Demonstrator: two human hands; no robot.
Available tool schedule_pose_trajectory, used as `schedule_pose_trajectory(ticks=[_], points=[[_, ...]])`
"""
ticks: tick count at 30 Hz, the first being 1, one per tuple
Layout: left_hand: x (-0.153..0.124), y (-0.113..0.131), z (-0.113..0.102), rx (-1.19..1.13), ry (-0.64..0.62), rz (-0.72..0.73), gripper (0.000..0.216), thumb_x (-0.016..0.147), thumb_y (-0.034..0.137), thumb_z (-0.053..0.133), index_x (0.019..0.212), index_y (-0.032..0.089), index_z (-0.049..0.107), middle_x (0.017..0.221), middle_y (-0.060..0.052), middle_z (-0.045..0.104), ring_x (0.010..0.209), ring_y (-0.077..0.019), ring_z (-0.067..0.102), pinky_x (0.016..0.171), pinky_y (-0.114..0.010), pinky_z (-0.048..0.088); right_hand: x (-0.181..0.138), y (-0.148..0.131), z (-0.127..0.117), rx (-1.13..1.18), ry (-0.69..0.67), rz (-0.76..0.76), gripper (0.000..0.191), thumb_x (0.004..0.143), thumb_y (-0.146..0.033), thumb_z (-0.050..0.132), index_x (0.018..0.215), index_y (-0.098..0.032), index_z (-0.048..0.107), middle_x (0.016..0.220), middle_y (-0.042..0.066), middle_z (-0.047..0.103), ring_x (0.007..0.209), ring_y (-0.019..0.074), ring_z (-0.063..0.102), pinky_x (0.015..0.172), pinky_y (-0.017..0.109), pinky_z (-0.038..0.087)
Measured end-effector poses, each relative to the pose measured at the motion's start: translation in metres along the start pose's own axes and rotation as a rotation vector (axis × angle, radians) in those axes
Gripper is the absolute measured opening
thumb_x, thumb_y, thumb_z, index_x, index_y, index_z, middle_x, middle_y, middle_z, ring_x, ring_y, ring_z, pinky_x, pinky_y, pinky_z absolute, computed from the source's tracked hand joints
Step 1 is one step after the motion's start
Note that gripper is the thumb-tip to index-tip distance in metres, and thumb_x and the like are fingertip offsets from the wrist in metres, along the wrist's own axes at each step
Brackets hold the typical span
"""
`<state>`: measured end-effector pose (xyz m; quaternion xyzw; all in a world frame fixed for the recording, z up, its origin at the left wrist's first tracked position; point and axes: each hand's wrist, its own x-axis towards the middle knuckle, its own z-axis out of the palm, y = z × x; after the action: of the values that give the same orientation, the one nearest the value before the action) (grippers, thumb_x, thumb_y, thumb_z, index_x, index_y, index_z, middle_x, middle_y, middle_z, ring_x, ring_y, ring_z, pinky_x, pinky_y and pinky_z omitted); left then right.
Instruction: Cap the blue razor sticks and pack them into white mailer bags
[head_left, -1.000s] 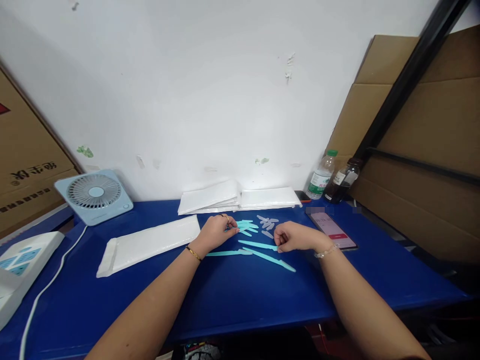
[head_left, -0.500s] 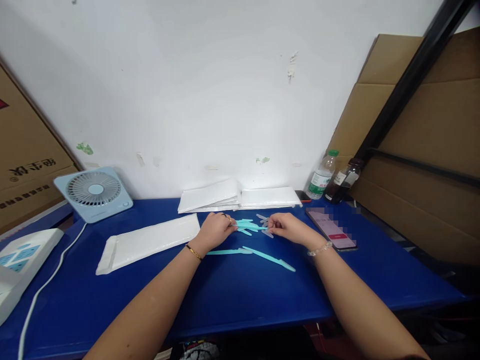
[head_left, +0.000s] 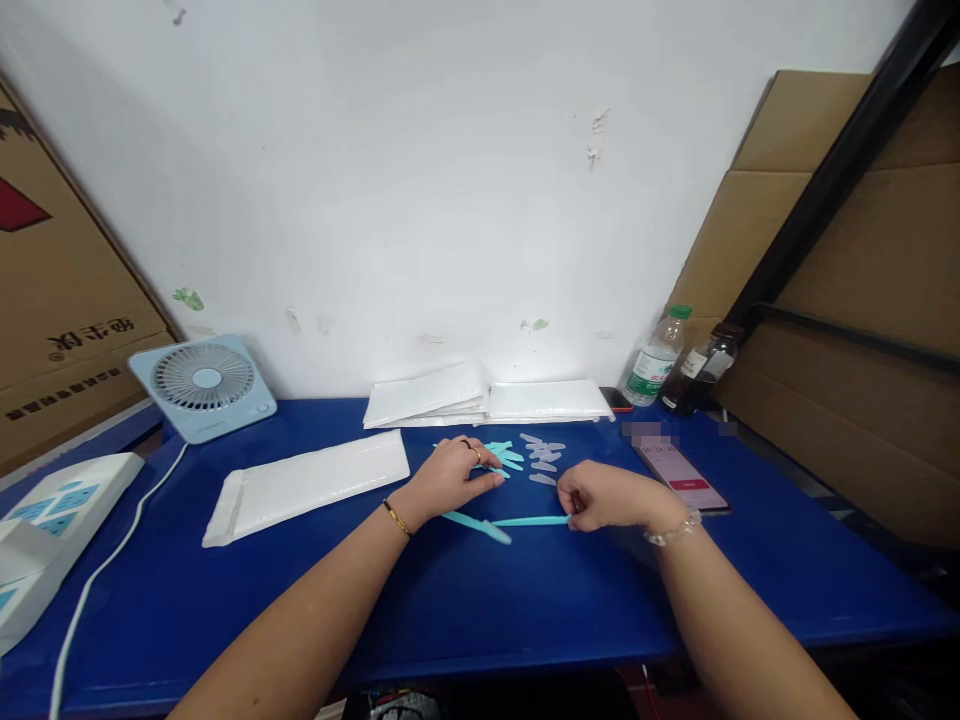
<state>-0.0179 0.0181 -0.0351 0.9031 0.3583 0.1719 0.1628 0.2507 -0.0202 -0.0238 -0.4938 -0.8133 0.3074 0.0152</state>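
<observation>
My left hand (head_left: pixel 454 478) reaches over a pile of turquoise eyebrow razors (head_left: pixel 508 456), thumb and index finger apart. Its fingertips are close to the razors, and part of the pile is hidden behind them. My right hand (head_left: pixel 592 495) pinches the right end of a turquoise eyebrow razor (head_left: pixel 529 521) lying low over the table. The left end of that razor meets another razor (head_left: pixel 487 530), which slants out from under my left hand and has a pale covered tip. Several clear blade caps (head_left: pixel 543 453) lie loose between the pile and my right hand.
A white padded mailer (head_left: pixel 307 485) lies left on the blue table (head_left: pixel 450 620), with stacked mailers (head_left: pixel 551 399) by the wall. A fan (head_left: pixel 202 385) and power strip (head_left: pixel 64 520) stand left. Two bottles (head_left: pixel 656 360) and a phone (head_left: pixel 686 478) are at right.
Both hands were together holding a razor above the pile; now they are apart. My right hand has come nearer, onto a front razor. My left hand's fingers have opened. The front razors lie differently.
</observation>
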Motion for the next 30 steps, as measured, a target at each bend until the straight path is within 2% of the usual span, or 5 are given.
schedule_pose_trajectory(ticks=[12, 16, 19, 23, 30], points=[[0.005, -0.015, 0.002, 0.249, -0.003, -0.026, 0.039, 0.096, 0.038, 0.035, 0.082, 0.022, 0.068, 0.087, -0.003, 0.067, 0.090, -0.0192, 0.054, 0.080, -0.032, 0.033, 0.020, 0.006, 0.000, 0.118, 0.319, -0.133, 0.019, 0.082, -0.036, 0.060, 0.078, -0.018, 0.063, 0.070, 0.001, 0.062, 0.062, 0.0137, 0.055, 0.056, 0.023, 0.039], [-0.002, -0.024, -0.019, 0.190, 0.048, -0.101, 0.030, 0.087, 0.044, 0.050, 0.108, 0.027, 0.064, 0.105, -0.003, 0.063, 0.100, -0.0213, 0.052, 0.086, -0.032, 0.035, 0.026, 0.021, -0.002, 0.056, 0.511, -0.041, 0.021, 0.077, -0.037, 0.064, 0.085, -0.018, 0.064, 0.079, 0.003, 0.066, 0.064, 0.0140, 0.055, 0.058, 0.025, 0.040], [-0.010, -0.021, -0.031, 0.078, -0.112, -0.055, 0.039, 0.071, 0.046, 0.069, 0.104, 0.027, 0.066, 0.102, -0.002, 0.062, 0.094, -0.0204, 0.055, 0.079, -0.028, 0.039, 0.027, 0.023, -0.002, 0.008, 0.613, -0.049, 0.020, 0.078, -0.036, 0.062, 0.089, -0.019, 0.065, 0.084, 0.004, 0.067, 0.067, 0.0149, 0.056, 0.060, 0.026, 0.041], [-0.015, -0.014, -0.026, -0.018, -0.386, -0.035, 0.015, 0.068, 0.036, 0.070, 0.078, 0.024, 0.071, 0.080, 0.000, 0.064, 0.073, -0.0158, 0.057, 0.062, -0.025, 0.038, 0.024, 0.012, 0.001, 0.086, 0.549, -0.105, 0.021, 0.083, -0.035, 0.055, 0.084, -0.019, 0.067, 0.077, 0.004, 0.066, 0.062, 0.0140, 0.055, 0.057, 0.025, 0.040], [-0.013, -0.004, -0.010, 0.046, -0.282, -0.090, 0.018, 0.076, 0.039, 0.062, 0.079, 0.023, 0.068, 0.078, -0.001, 0.066, 0.069, -0.0160, 0.056, 0.055, -0.025, 0.034, 0.027, -0.005, 0.013, 0.156, 0.301, -0.221, 0.025, 0.082, -0.042, 0.060, 0.080, -0.019, 0.068, 0.071, 0.001, 0.063, 0.061, 0.0128, 0.053, 0.055, 0.025, 0.040]])
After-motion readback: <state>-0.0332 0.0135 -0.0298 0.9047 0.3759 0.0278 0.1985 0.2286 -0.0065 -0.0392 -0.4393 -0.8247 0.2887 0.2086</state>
